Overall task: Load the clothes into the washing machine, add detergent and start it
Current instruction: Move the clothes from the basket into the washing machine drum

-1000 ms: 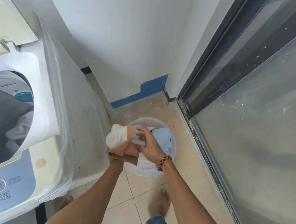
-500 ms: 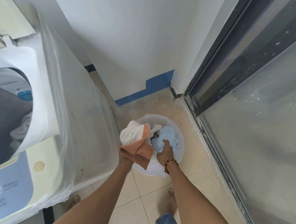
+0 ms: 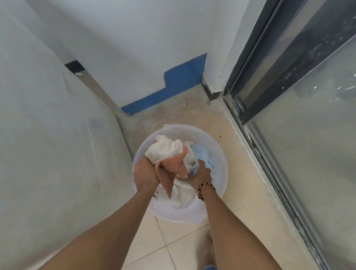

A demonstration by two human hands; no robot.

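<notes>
Clothes: a bunched white and peach cloth (image 3: 166, 153) is held over the left part of the basin, its bulk up toward the wall and a peach corner hanging down toward the person, so its long axis runs roughly far to near.
Left hand (image 3: 145, 174): fingers curled round the lower end of that cloth, gripping it.
Right hand (image 3: 201, 172): reaches down into the basin among the laundry; its fingers are hidden in the fabric, so whether it grips anything cannot be told. A beaded bracelet (image 3: 205, 188) sits on the wrist.
Basin (image 3: 221, 152): round, translucent white, standing on the tiled floor (image 3: 160, 254). Inside lie a light blue garment (image 3: 201, 153) on the far right and white fabric (image 3: 179, 198) on the near side.
Washing machine (image 3: 40, 142): its plastic-wrapped side stands just left of the basin.
Surroundings: a white wall (image 3: 139, 32) behind, a glass sliding door (image 3: 316, 127) to the right.
</notes>
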